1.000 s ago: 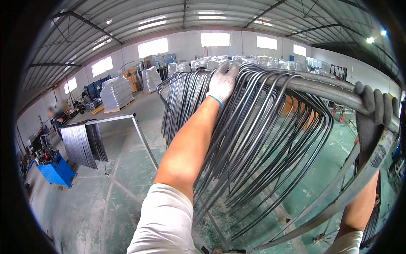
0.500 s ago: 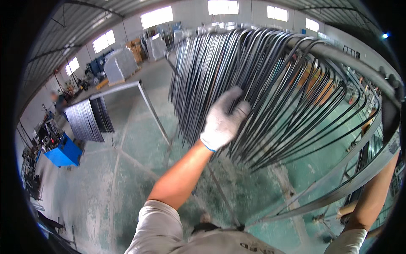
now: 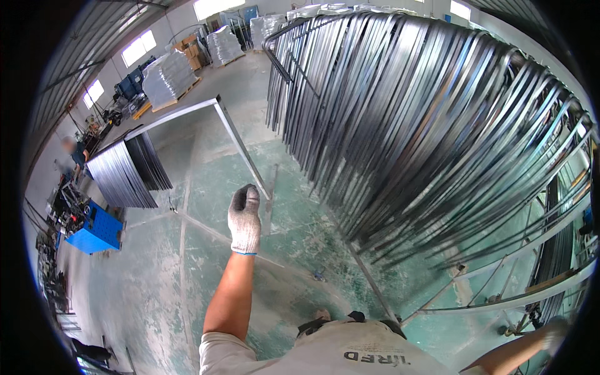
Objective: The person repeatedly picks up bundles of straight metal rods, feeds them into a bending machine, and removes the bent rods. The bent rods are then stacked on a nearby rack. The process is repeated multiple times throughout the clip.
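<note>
My left hand (image 3: 245,219), in a white knit glove with dark fingertips, is raised over the floor with its fingers curled closed. Nothing shows in it, and it is well apart from the hanging metal. To its right hangs a dense row of long, thin dark metal strips (image 3: 387,106), bent over at the top on a rack. My right hand (image 3: 555,335) is low at the far right near the curved grey lower bar (image 3: 525,294) of that rack. It is smeared by motion, so its fingers cannot be made out.
A grey metal frame stand (image 3: 234,137) at left carries more hanging strips (image 3: 119,178). Beside it stand a blue cabinet (image 3: 97,228) and a person (image 3: 77,152). Wrapped pallets (image 3: 169,78) are at the back. A rack leg (image 3: 369,275) runs across the green floor.
My left hand has come away from the hanging strips, leftward and lower. My right hand has come into view at the lower right. The view has shifted, and the strips now look more densely packed.
</note>
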A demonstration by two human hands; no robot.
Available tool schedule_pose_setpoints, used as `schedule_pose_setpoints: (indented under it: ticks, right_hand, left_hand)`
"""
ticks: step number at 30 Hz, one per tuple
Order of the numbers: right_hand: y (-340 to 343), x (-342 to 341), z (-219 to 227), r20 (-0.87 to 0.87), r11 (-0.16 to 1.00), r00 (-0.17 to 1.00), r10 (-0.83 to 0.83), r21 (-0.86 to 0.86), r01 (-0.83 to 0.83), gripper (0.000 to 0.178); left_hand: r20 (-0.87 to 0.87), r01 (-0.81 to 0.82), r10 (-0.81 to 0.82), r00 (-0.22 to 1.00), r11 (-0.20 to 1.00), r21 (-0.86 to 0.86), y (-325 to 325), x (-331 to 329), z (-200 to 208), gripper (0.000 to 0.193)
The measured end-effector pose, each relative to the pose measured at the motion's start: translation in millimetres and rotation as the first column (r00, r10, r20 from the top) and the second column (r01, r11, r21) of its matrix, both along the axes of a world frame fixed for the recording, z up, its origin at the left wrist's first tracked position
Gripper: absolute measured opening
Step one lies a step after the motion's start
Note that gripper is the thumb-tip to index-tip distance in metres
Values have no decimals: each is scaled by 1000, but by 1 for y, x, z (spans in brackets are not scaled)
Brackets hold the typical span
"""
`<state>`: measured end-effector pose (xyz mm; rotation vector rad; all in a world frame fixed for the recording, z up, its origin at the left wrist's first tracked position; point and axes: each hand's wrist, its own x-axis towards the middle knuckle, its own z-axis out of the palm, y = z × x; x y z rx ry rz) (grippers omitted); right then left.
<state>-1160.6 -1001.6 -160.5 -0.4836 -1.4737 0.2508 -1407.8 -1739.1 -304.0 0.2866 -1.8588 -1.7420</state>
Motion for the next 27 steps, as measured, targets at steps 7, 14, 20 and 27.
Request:
schedule_pose_setpoints:
  ticks: [7, 14, 20, 27]
  right_hand:
    - [-341, -132, -91, 76, 708, 706, 705, -146, -691, 25]
    - [-512, -314, -65, 382, 258, 138, 914, -282, -924, 48]
    - [-612, -513, -32, 641, 391, 144, 754, -260, -883, 50]
    - [-692, -710, 45, 806, 656, 265, 529, -190, -730, 56]
  left_hand:
    - [-231, 74, -105, 967, 988, -138, -34, -104, 59, 44]
    - [-277, 14, -69, 958, 980, -197, -72, -233, 67, 55]
    - [-206, -153, 73, 976, 902, -405, -163, -373, 81, 67]
    - [-302, -209, 42, 953, 811, -547, -240, -502, 104, 60]
